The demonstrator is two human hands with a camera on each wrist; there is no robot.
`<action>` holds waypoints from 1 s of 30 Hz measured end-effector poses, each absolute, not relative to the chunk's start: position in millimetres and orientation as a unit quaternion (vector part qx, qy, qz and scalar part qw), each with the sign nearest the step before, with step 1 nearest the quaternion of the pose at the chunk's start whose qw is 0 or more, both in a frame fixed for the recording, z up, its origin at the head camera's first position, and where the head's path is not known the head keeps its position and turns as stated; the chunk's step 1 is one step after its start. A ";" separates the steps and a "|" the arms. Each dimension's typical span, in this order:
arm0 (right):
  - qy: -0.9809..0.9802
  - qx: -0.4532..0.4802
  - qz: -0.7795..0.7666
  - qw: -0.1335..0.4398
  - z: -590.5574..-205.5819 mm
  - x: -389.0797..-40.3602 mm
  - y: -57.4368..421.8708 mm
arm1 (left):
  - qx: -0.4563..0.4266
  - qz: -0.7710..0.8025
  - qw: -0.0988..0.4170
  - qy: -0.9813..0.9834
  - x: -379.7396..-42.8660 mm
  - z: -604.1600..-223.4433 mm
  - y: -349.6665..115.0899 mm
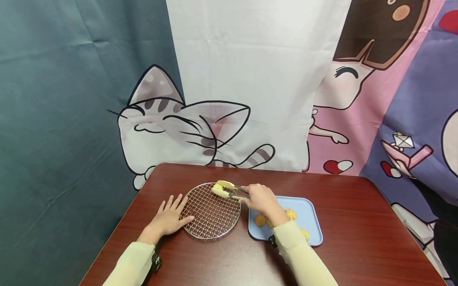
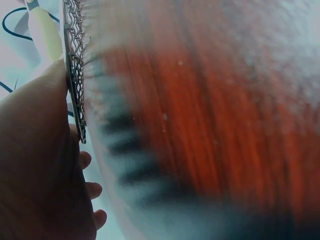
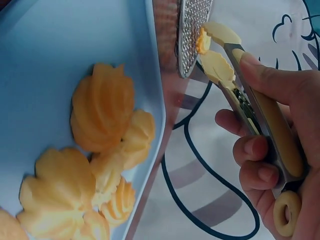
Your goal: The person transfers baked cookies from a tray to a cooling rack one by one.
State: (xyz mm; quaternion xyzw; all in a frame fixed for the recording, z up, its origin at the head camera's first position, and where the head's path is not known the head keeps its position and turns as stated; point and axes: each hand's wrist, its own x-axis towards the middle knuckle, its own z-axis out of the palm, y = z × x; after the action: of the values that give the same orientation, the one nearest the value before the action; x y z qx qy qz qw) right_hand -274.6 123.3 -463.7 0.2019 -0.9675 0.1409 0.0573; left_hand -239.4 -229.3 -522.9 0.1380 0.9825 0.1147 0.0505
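Observation:
My right hand (image 1: 262, 198) grips a pair of tongs (image 3: 274, 120) with pale yellow tips and steel arms. Between those tips is a small golden piped cookie (image 3: 202, 41), at the far right part of a round wire cooling rack (image 1: 211, 218). Whether the cookie touches the mesh, I cannot tell. My left hand (image 1: 168, 218) lies with fingers spread at the rack's left edge, its thumb and fingertips touching the rim. Several swirled cookies (image 3: 102, 107) lie on a light blue tray (image 1: 310, 216) beneath my right forearm, which hides part of them.
Rack and tray stand side by side on a reddish-brown wooden table (image 1: 350, 222). Behind its far edge hangs a cloth (image 1: 250, 71) printed with a cartoon cat and figures. A strap with a dark device (image 1: 156, 262) sits on the left wrist.

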 end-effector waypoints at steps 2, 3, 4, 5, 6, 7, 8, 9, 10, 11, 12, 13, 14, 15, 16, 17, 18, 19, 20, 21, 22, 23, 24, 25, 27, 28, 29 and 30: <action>-0.967 0.204 0.142 0.056 -465.5 -275.9 121.3 | 0.139 0.115 0.050 0.982 -239.8 -523.4 -229.6; -0.967 0.205 0.143 0.055 -466.3 -276.4 120.3 | 0.139 0.113 0.050 0.983 -239.7 -523.4 -229.6; -0.966 0.206 0.145 0.055 -467.1 -276.7 119.4 | 0.140 0.112 0.050 0.983 -239.5 -523.2 -229.7; -0.966 0.207 0.145 0.054 -468.0 -277.1 118.6 | 0.141 0.112 0.049 0.982 -239.3 -523.1 -229.9; -0.966 0.207 0.146 0.053 -468.9 -277.5 117.8 | 0.141 0.111 0.050 0.982 -239.1 -522.9 -230.1; -0.966 0.207 0.146 0.053 -469.8 -277.8 117.0 | 0.141 0.110 0.051 0.983 -239.0 -522.7 -230.2; -0.966 0.206 0.145 0.053 -470.8 -278.3 116.3 | 0.140 0.107 0.052 0.983 -239.0 -522.9 -230.4; -0.966 0.206 0.144 0.055 -471.5 -278.4 115.6 | 0.141 0.107 0.051 0.983 -238.9 -523.0 -230.5; -0.967 0.205 0.142 0.056 -472.3 -278.8 115.0 | 0.142 0.109 0.048 0.983 -238.8 -523.2 -230.5; -0.967 0.205 0.139 0.058 -473.0 -278.9 114.5 | 0.143 0.111 0.047 0.982 -239.2 -523.7 -230.5; -0.967 0.206 0.137 0.060 -473.9 -279.3 114.1 | 0.142 0.110 0.047 0.983 -239.5 -524.2 -230.6; -0.967 0.206 0.135 0.061 -474.4 -279.4 113.7 | 0.141 0.110 0.048 0.983 -240.0 -524.7 -230.5; -0.968 0.206 0.133 0.061 -475.0 -279.5 113.4 | 0.141 0.110 0.048 0.983 -240.4 -525.1 -230.5; -0.968 0.206 0.132 0.062 -475.5 -279.5 113.2 | 0.142 0.110 0.048 0.983 -240.8 -525.3 -230.4; -0.968 0.206 0.131 0.062 -476.2 -279.4 113.0 | 0.142 0.110 0.048 0.983 -241.0 -525.2 -230.4; -0.968 0.205 0.131 0.062 -476.8 -279.4 112.9 | 0.143 0.109 0.048 0.983 -241.4 -525.2 -230.4; -0.968 0.204 0.130 0.063 -477.6 -279.6 112.9 | 0.143 0.108 0.048 0.983 -241.3 -524.8 -230.2; -0.969 0.202 0.130 0.064 -477.9 -279.5 112.9 | 0.144 0.108 0.048 0.982 -241.4 -524.4 -230.1; -0.969 0.200 0.130 0.064 -478.4 -279.4 113.0 | 0.144 0.108 0.048 0.982 -241.7 -524.1 -229.9; -0.969 0.199 0.131 0.064 -478.6 -279.4 113.2 | 0.145 0.110 0.047 0.982 -241.6 -523.7 -229.8; -0.969 0.197 0.132 0.063 -478.5 -279.3 113.4 | 0.146 0.111 0.046 0.982 -241.5 -523.3 -229.7; -0.970 0.196 0.132 0.062 -478.3 -279.2 113.6 | 0.146 0.112 0.046 0.982 -241.5 -523.2 -229.6; -0.969 0.196 0.134 0.062 -477.8 -279.0 113.9 | 0.145 0.112 0.046 0.982 -241.6 -523.5 -229.7; -0.969 0.197 0.135 0.060 -477.2 -278.7 114.1 | 0.146 0.113 0.045 0.982 -241.5 -523.7 -229.8; -0.969 0.198 0.138 0.058 -476.0 -277.9 114.8 | 0.147 0.113 0.043 0.982 -241.1 -523.8 -229.8; -0.969 0.198 0.138 0.058 -475.5 -277.2 115.3 | 0.146 0.113 0.045 0.982 -241.3 -524.2 -229.9; -0.969 0.198 0.139 0.058 -475.0 -276.2 116.0 | 0.144 0.111 0.047 0.982 -241.2 -524.3 -229.8; -0.968 0.199 0.139 0.059 -474.6 -275.0 116.8 | 0.144 0.111 0.047 0.982 -240.8 -524.2 -229.5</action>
State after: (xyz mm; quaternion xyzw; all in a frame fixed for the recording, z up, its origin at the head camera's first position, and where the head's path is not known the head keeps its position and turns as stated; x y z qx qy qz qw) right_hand -275.0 116.8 -474.6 0.1986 -0.9684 0.1389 0.0589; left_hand -240.8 -229.5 -524.2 0.1435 0.9822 0.1113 0.0473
